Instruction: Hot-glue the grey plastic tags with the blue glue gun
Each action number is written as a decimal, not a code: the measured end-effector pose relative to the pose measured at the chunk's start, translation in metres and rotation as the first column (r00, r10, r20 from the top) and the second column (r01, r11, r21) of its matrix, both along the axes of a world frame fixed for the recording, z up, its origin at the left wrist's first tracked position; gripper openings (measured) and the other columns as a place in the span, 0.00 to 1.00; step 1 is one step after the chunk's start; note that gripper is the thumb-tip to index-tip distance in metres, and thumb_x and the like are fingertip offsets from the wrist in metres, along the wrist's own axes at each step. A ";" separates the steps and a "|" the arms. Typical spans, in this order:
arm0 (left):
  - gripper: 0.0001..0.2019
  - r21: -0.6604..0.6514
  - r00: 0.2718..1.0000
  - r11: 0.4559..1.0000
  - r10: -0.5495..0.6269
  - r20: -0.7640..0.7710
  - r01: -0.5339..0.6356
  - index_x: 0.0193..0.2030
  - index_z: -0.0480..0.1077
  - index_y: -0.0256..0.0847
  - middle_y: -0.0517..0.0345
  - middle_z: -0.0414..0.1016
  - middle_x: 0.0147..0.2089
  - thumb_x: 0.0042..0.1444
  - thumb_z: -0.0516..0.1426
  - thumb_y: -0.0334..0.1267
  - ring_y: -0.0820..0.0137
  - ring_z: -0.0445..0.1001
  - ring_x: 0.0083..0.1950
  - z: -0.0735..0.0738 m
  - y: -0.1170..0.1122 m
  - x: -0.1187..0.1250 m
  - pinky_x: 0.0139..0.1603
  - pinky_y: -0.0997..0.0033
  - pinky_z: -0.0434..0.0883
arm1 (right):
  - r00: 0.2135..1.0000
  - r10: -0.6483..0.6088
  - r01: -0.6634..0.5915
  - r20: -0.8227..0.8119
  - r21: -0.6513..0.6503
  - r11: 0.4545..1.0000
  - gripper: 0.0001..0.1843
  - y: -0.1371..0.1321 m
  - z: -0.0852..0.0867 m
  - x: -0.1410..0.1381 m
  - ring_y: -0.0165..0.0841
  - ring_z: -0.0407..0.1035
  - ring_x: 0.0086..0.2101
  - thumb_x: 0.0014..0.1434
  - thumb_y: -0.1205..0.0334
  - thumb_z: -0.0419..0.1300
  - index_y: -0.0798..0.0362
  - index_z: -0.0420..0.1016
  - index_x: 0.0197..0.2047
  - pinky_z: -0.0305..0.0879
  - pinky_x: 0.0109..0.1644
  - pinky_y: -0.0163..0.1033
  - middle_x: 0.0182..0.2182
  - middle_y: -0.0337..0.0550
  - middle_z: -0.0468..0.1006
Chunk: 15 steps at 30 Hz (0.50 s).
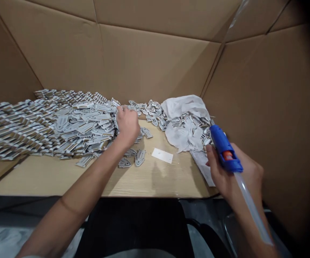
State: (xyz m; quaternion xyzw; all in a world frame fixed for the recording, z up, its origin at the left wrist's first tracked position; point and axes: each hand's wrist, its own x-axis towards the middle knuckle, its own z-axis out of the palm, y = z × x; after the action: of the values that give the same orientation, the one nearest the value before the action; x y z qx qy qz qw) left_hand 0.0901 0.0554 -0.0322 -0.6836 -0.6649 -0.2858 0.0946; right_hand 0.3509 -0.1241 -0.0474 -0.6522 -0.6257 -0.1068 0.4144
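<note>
L hand at edge of grey plastic clip pile, fingers bunched, unclear if pinching any. R hand clamped round blue hot-glue gun, just beside crumpled white tissue. Loose clips + white card on wood-look tabletop, cardboard wall behind.

Head-worn camera faces forward and down, close to the table, left hand at 12 o'clock, right hand at 2 o'clock.
</note>
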 end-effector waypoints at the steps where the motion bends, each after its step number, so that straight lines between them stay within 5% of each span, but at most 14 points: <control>1: 0.12 -0.006 0.996 0.996 -0.087 -0.024 0.087 0.46 0.78 0.25 0.27 0.73 0.55 0.60 0.56 0.27 0.43 0.61 0.67 -0.003 -0.002 0.009 0.64 0.46 0.66 | 0.999 -0.045 0.045 -0.003 -0.017 0.999 0.19 0.004 -0.002 0.002 0.38 0.68 0.25 0.67 0.42 0.59 0.48 0.69 0.34 0.57 0.32 0.40 0.22 0.42 0.73; 3: 0.13 -0.117 0.962 0.958 -0.269 -0.037 0.263 0.48 0.78 0.27 0.31 0.74 0.54 0.63 0.55 0.31 0.46 0.63 0.67 -0.009 -0.005 0.029 0.67 0.48 0.65 | 0.996 -0.093 0.093 0.005 -0.096 0.991 0.19 0.014 -0.011 0.005 0.38 0.67 0.24 0.66 0.42 0.59 0.48 0.68 0.35 0.55 0.31 0.39 0.23 0.43 0.73; 7: 0.13 -0.404 0.842 0.775 -0.540 -0.022 0.486 0.49 0.79 0.33 0.39 0.79 0.51 0.64 0.56 0.36 0.54 0.73 0.59 -0.021 -0.002 0.062 0.62 0.58 0.69 | 0.997 -0.030 0.049 0.070 -0.290 0.956 0.11 0.033 -0.034 0.011 0.41 0.70 0.28 0.65 0.52 0.57 0.51 0.71 0.40 0.56 0.33 0.39 0.29 0.50 0.78; 11: 0.19 -0.568 0.735 0.594 -0.678 0.028 0.569 0.49 0.80 0.38 0.47 0.80 0.51 0.52 0.68 0.44 0.61 0.77 0.48 -0.028 0.005 0.070 0.47 0.68 0.72 | 0.999 0.013 0.003 0.045 -0.352 0.936 0.10 0.039 -0.041 0.019 0.44 0.74 0.32 0.64 0.57 0.55 0.53 0.73 0.43 0.58 0.36 0.40 0.33 0.54 0.81; 15: 0.24 -0.650 0.700 0.509 -0.712 0.050 0.564 0.52 0.79 0.39 0.48 0.79 0.53 0.45 0.68 0.33 0.62 0.76 0.47 -0.034 0.014 0.066 0.45 0.69 0.70 | 0.997 -0.048 0.065 0.060 -0.332 0.941 0.08 0.036 -0.035 0.022 0.44 0.73 0.32 0.62 0.58 0.57 0.52 0.72 0.41 0.56 0.35 0.40 0.33 0.54 0.82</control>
State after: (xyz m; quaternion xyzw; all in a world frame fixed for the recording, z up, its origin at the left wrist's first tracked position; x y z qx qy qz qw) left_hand 0.1559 0.0697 -0.0659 -0.8983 -0.4029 0.0144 -0.1746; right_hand 0.3724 -0.0880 -0.0828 -0.7275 -0.6262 -0.0279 0.2788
